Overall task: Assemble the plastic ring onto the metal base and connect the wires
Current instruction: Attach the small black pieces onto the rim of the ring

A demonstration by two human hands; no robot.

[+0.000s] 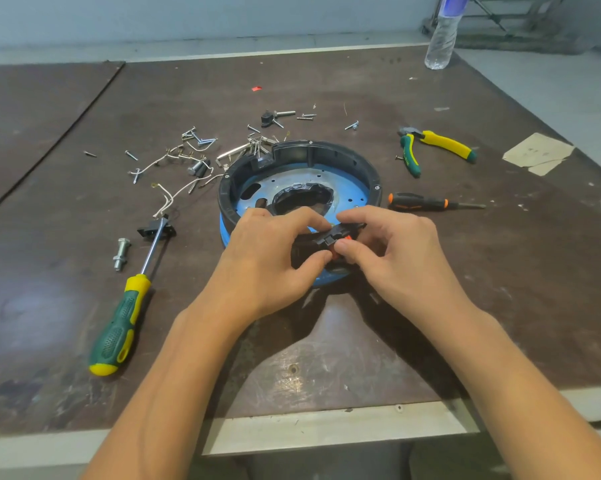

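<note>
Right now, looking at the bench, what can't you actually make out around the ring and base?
Head view only:
- Near rim of the black plastic ring and blue metal base: hidden behind both hands.
- Small black and orange part: mostly covered by left hand and right hand.
- Water bottle top: cut off by frame edge.
- Loose screws: too small to type.

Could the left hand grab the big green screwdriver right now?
Probably not yet: the screwdriver lies unobstructed to the left, but the left hand is pinching the black part with the right hand.
</note>
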